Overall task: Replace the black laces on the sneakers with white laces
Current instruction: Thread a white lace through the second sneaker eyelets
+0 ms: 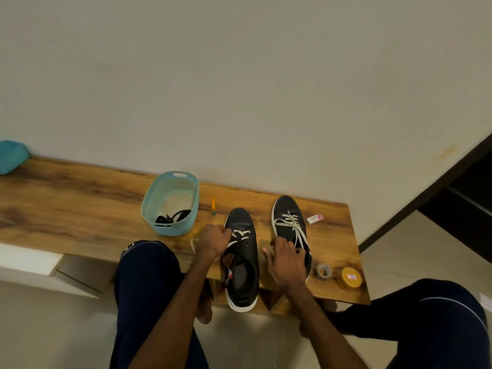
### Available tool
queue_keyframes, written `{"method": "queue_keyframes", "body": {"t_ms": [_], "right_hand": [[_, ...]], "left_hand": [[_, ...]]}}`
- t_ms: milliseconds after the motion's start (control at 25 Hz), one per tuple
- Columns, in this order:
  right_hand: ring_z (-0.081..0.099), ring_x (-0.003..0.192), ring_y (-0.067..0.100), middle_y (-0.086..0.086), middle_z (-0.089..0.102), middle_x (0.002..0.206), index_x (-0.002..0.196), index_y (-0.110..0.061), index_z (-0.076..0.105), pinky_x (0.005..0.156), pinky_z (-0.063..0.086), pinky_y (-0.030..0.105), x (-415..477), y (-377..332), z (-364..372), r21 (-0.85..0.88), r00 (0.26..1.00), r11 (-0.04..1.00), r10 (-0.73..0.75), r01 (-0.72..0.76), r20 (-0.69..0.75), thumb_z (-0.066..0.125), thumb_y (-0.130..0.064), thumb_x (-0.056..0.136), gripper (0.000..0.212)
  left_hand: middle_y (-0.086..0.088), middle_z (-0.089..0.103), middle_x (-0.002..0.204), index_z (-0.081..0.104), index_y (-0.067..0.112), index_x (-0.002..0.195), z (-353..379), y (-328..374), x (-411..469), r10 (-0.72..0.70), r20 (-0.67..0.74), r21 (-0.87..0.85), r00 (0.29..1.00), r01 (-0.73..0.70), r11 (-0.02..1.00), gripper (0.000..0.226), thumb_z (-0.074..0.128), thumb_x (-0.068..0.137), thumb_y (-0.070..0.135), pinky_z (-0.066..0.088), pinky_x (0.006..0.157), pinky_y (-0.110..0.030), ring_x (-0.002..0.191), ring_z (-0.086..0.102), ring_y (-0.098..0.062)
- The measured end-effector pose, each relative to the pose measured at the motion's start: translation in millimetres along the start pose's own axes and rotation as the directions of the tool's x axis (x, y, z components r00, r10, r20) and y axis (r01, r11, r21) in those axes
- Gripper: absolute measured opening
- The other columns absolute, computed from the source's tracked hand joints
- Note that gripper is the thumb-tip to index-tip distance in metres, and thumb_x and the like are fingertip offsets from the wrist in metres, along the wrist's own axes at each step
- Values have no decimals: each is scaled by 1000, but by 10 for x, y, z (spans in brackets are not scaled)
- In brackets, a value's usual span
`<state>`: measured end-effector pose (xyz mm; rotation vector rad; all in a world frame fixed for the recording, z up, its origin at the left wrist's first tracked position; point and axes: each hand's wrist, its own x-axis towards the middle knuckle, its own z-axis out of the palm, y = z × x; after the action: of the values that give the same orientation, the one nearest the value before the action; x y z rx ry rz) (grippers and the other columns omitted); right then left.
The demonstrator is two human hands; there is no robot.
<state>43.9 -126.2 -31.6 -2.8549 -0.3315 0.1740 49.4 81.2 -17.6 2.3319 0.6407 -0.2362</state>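
White lace (241, 233), run through only the toe eyelets of the half-laced sneaker (243, 275) on the bench (80, 209), is pinched in the curled left hand (215, 241); judged limp and light, best taken near its stiff tip; right hand (287, 259) is rested on the laced sneaker (288, 217), grip not discernible
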Motion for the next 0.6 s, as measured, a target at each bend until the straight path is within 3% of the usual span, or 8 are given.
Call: {"method": "queue_keyframes", "body": {"t_ms": [80,160,240,360,440,520,600], "right_hand": [[53,113,15,-4,58,121,122,-26,49,107,31,46,11,-17,-21,48,1000,999,20,-20,12,31,-55,101,40],[51,117,15,-5,56,122,123,-27,49,112,27,50,11,-64,-42,78,999,996,31,-32,8,34,-51,102,35],[50,117,15,-6,56,121,120,-27,51,112,27,49,40,-199,-96,113,999,993,-9,15,-48,39,-44,103,27],[53,106,13,-7,59,110,108,-24,60,99,40,39,123,-569,-244,323,978,932,-109,163,-179,50,-29,100,13],[57,97,13,-4,65,102,102,-17,68,88,47,35,200,-849,-328,500,968,837,-135,225,-210,54,-22,99,14],[61,95,13,0,69,102,103,-12,72,87,51,36,262,-1065,-342,624,975,750,-154,222,-161,56,-16,98,18],[62,99,15,2,70,108,112,-10,71,91,52,36,265,-1230,-330,672,980,717,-180,187,-80,58,-14,97,21]], "left_hand": [[-7,59,80,62,9,75,-152,115,-15,-92,56,-500,994,107,860,27,49,97,19,47,73,-35,78,53,-21],[-3,57,86,64,14,78,-344,146,6,-90,97,-689,991,133,712,25,51,98,21,40,79,-34,89,52,-22],[0,63,89,69,16,86,-525,144,-27,-9,73,-785,997,63,616,25,50,100,25,40,83,-37,96,55,-22],[-2,70,105,72,11,98,-730,82,-92,126,4,-880,992,-56,473,26,49,102,25,50,89,-42,102,62,-18],[-2,71,102,73,9,99,-841,62,-177,205,-93,-852,974,-184,490,26,50,102,23,56,80,-34,94,66,-14],[7,71,87,74,8,96,-864,18,-187,214,-198,-773,957,-287,566,24,54,100,20,51,68,-20,81,64,-3],[6,64,74,74,10,96,-866,8,-197,198,-175,-797,965,-257,546,24,54,101,22,43,58,-18,67,56,-4]]}}
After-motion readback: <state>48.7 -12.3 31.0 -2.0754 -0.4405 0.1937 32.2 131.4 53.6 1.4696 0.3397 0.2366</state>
